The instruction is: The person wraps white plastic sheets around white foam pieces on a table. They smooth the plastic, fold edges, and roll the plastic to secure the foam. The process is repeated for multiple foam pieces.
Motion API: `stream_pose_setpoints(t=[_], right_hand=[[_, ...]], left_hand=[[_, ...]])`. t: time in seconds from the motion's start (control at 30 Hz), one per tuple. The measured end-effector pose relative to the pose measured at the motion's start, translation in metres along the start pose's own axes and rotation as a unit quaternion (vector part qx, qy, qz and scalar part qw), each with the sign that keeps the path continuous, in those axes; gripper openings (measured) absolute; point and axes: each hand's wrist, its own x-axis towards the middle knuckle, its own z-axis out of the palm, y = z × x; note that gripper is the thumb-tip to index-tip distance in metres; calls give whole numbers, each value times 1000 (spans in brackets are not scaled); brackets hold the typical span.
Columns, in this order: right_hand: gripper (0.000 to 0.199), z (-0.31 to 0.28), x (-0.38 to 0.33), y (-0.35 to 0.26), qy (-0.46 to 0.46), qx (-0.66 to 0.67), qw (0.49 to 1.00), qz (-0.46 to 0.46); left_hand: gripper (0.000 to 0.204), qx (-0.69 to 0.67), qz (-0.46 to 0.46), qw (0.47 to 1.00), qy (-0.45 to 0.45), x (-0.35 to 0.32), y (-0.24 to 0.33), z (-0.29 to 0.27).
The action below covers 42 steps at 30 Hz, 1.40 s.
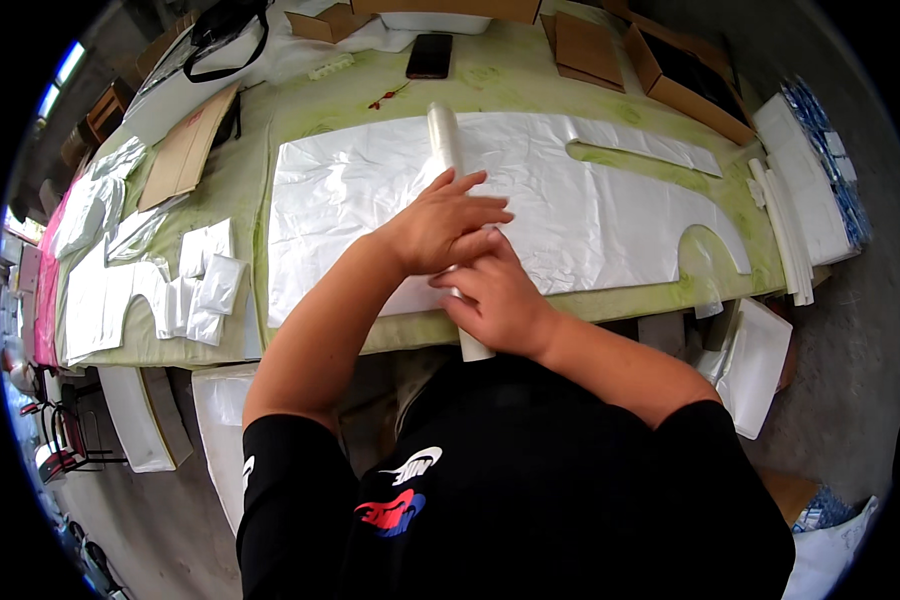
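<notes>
Two hands are laid over a rolled strip of clear plastic film point(448, 165) at the near table edge. The left hand point(440, 225) is pressed flat, fingers spread; the right hand point(495, 295) is curled around the roll beneath it. Thin, light, slippery and easily creased, the film seems best pinched at the roll's ends. It lies across a flat white plastic sheet point(590, 215) on the green table point(510, 75).

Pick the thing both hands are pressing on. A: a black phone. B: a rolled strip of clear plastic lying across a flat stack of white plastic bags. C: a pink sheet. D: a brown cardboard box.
B: the left hand and right hand lie on the clear plastic roll over the white bags.
</notes>
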Motion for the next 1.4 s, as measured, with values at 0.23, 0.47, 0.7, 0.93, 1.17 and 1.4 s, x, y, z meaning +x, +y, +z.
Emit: stream_pose_setpoints(t=[0.23, 0.47, 0.7, 0.93, 1.17, 1.4], right_hand=[[22, -28, -47, -11, 24, 51, 998, -39], [23, -21, -38, -13, -23, 119, 989, -79], [23, -24, -57, -3, 24, 145, 989, -26], [23, -28, -65, -1, 37, 152, 987, -31], [23, -33, -72, 3, 57, 156, 985, -43], [56, -38, -49, -6, -8, 189, 976, 112]], left_hand=[[10, 131, -206, 941, 235, -92, 3, -33], [74, 178, -370, 911, 41, -115, 43, -26], [89, 117, -527, 836, 101, -159, 5, -42], [101, 185, -606, 770, 76, -152, 0, -56], [100, 100, -547, 822, 125, -155, -23, -54], [100, -448, -435, 715, 315, -34, 38, 4]])
